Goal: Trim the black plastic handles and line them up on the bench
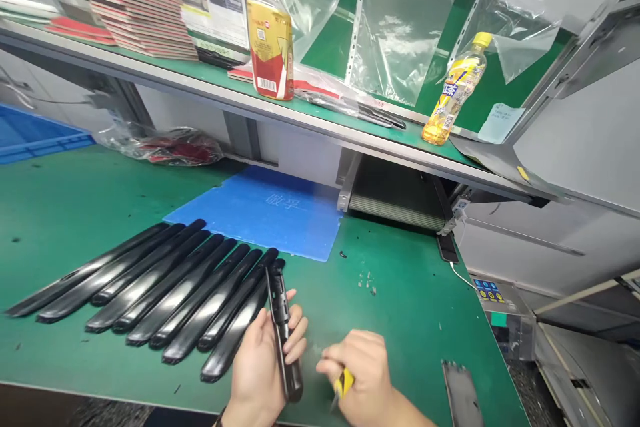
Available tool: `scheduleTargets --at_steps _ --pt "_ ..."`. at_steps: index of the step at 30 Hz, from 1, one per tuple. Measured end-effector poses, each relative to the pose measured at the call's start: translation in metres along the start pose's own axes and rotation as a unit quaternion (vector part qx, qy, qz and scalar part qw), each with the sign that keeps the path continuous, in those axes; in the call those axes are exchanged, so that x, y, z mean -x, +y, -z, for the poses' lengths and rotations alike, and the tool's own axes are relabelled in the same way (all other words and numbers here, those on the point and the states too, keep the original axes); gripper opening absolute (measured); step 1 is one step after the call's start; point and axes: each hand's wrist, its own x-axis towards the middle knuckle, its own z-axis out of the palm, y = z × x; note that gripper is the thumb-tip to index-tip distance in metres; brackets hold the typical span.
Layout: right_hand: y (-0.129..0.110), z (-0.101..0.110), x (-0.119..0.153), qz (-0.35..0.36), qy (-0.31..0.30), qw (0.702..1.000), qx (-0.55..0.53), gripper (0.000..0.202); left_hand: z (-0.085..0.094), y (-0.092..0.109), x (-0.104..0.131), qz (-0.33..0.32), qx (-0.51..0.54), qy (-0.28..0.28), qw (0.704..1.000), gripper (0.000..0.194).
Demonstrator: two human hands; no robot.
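My left hand [267, 353] is closed round a long black plastic part [283, 333], held tilted with its slotted, hollow inner side showing. To the right, my right hand [363, 373] pinches a small yellow tool [345, 381]. A thin greyish bit sticks out below the yellow; blur hides its exact kind. The two hands are apart, both over the green table. Just left of my left hand, a row of several glossy black plastic parts [187, 293] lies side by side on the tabletop.
A blue sheet [280, 207] lies behind the row on the green table [400, 293]. A dark flat metal piece [461, 393] is at front right, a phone [448, 248] at the right edge. Overhead, a shelf [200, 80] carries a juice bottle [271, 40] and a tea bottle [457, 90].
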Motion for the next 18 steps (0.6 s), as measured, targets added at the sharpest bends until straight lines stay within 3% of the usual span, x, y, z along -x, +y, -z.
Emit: scheduleTargets --at_steps 2,4,6,9,18 --pt "0.008 0.012 -0.001 -0.083 -0.016 0.996 0.020 0.017 0.003 0.000 0.001 -0.041 -0.048 -0.027 0.998 0.020" --pt "0.016 0.025 -0.001 -0.154 -0.038 0.987 0.025 0.042 0.004 -0.001 0.002 -0.070 -0.099 -0.061 0.991 0.025" --pt "0.024 0.037 -0.003 -0.183 -0.075 0.980 0.026 0.037 0.004 0.000 0.004 -0.080 -0.152 -0.096 0.980 0.034" --pt "0.031 0.052 -0.010 -0.143 -0.114 0.983 0.019 0.021 0.007 0.001 0.007 -0.073 -0.233 -0.125 0.962 0.041" --pt "0.022 0.080 -0.069 0.054 -0.162 0.980 0.103 0.029 0.022 -0.005 0.028 -0.039 -0.384 -0.190 0.902 0.046"
